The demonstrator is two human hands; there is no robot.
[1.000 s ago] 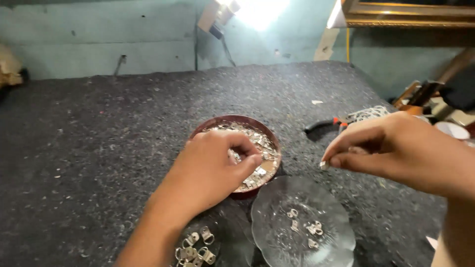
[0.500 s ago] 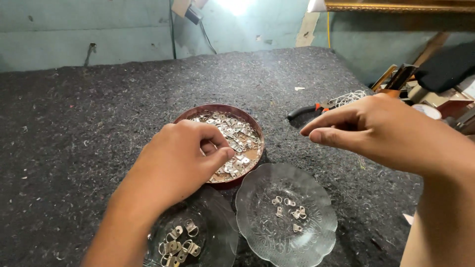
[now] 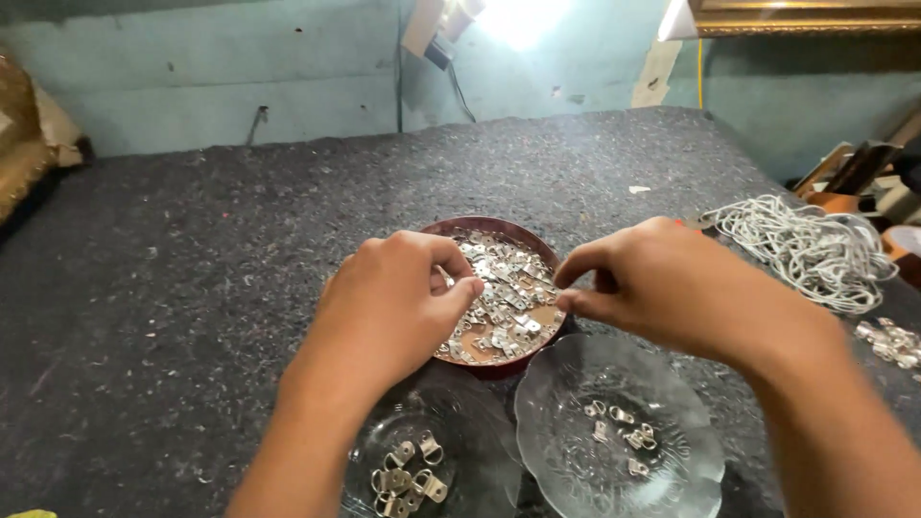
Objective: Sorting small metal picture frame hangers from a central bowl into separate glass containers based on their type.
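Observation:
A round dark-red bowl (image 3: 499,226) holds a heap of small silvery metal fittings (image 3: 507,299). My left hand (image 3: 389,307) hangs over the bowl's left side with its fingers curled; a silvery piece glints between thumb and fingers. My right hand (image 3: 672,288) is at the bowl's right edge, thumb and forefinger pinched together, and whatever lies between them is hidden. Two clear glass plates sit in front of the bowl. The left plate (image 3: 475,427) has a small cluster of fittings (image 3: 408,475); the right plate (image 3: 676,436) has a few fittings (image 3: 619,427).
Everything rests on a dark grey felt-covered table (image 3: 192,288). A bundle of white cord (image 3: 806,245) lies at the right, with loose metal fittings (image 3: 892,341) near it. Wooden clutter (image 3: 854,182) stands at the far right edge, a teal wall (image 3: 240,86) behind.
My right hand has moved left and down to the bowl's right edge, still pinched. My left hand stays over the bowl, fingers curled tighter.

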